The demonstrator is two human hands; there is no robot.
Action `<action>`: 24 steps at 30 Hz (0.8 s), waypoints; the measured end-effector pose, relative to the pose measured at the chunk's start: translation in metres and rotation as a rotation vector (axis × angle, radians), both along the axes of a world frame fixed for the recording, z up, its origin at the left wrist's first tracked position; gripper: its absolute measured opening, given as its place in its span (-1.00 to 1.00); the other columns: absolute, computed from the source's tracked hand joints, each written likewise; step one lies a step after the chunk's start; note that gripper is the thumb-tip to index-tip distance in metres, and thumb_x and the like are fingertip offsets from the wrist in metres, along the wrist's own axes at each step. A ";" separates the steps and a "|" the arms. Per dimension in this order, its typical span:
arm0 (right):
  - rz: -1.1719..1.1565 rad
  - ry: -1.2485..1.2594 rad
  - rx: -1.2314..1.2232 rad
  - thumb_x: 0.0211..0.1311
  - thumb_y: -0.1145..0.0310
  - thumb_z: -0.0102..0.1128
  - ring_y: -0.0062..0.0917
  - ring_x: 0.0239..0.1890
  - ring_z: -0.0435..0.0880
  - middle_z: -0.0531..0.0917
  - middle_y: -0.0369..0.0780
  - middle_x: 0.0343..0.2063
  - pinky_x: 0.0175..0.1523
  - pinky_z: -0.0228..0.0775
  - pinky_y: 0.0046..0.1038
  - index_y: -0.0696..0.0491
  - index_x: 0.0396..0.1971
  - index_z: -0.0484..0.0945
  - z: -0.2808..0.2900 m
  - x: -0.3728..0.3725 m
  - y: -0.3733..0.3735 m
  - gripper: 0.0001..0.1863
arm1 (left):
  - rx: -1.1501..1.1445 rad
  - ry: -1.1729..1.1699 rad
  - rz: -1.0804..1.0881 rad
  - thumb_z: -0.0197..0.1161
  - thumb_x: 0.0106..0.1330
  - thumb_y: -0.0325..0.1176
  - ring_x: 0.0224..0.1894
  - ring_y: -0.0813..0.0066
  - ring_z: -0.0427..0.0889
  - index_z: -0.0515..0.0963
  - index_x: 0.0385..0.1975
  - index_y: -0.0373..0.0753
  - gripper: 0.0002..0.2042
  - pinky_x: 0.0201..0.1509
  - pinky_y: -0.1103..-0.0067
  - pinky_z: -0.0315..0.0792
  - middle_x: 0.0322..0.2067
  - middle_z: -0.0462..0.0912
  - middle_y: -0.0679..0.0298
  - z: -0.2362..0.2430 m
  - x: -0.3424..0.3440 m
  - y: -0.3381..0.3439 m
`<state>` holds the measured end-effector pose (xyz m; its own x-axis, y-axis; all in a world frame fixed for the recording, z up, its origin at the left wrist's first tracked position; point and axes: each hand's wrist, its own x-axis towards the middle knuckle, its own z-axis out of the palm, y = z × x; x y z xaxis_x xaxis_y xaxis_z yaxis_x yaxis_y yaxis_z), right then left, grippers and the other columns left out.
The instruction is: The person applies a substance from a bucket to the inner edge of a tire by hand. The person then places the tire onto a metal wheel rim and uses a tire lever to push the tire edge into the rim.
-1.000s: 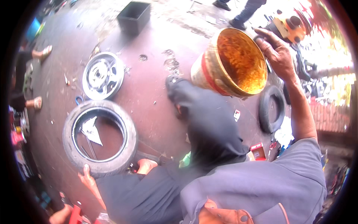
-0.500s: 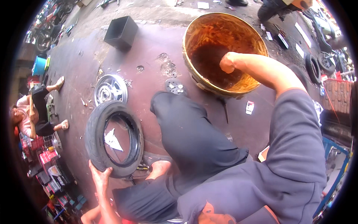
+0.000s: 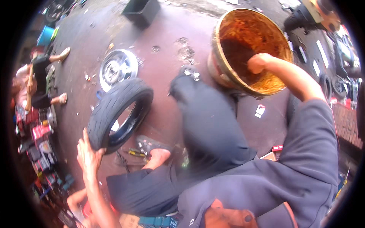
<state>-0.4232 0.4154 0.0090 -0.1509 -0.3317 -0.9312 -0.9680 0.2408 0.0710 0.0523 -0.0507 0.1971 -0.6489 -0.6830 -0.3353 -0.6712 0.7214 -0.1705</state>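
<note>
Gripping tyre [image 3: 118, 110] upright, left hand [image 3: 88, 157], wheel rim [image 3: 117, 68] behind, bucket [image 3: 251, 49] beside knee

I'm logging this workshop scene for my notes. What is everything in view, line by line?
Tyre: one, black, tilted up on edge, left of centre.
Wheel rim: one, silver, flat on the floor beyond the tyre.
Bucket: one, rusty orange inside, upper right.
Bin: one, black, top.
Other person: one, dark top, far left.
Left hand: on the tyre's near edge.
Right hand: inside the bucket, fingers hidden.
</note>
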 end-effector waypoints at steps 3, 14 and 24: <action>-0.164 -0.058 -0.352 0.01 0.50 -0.06 -0.22 -0.10 0.64 0.68 -0.08 -0.19 0.08 0.46 -0.34 0.09 -0.20 0.68 0.025 0.003 -0.002 -0.62 | 0.088 0.001 0.160 0.37 -0.14 -0.42 -0.04 -0.12 0.61 0.07 0.40 -0.17 -0.04 0.05 0.25 0.45 -0.06 0.57 -0.18 0.012 0.019 -0.001; -1.006 -0.403 -0.443 -0.19 0.56 -0.06 -0.47 -0.26 0.60 0.66 -0.21 -0.18 -0.16 0.52 -0.46 -0.02 0.03 0.62 0.056 0.026 0.009 -0.37 | 0.375 0.453 0.284 0.16 -0.09 -0.62 0.13 0.30 0.52 0.10 0.42 0.01 -0.09 0.18 0.49 0.39 0.17 0.47 0.00 -0.018 0.065 -0.024; -0.858 -0.812 -0.490 -0.18 0.53 0.10 -0.62 -0.35 0.55 0.66 -0.33 -0.32 -0.33 0.43 -0.54 0.06 -0.01 0.61 0.077 0.053 0.007 -0.44 | 0.445 0.501 0.290 0.16 -0.11 -0.58 0.17 0.26 0.48 0.15 0.40 -0.08 -0.12 0.23 0.51 0.34 0.16 0.47 -0.02 -0.020 0.048 -0.020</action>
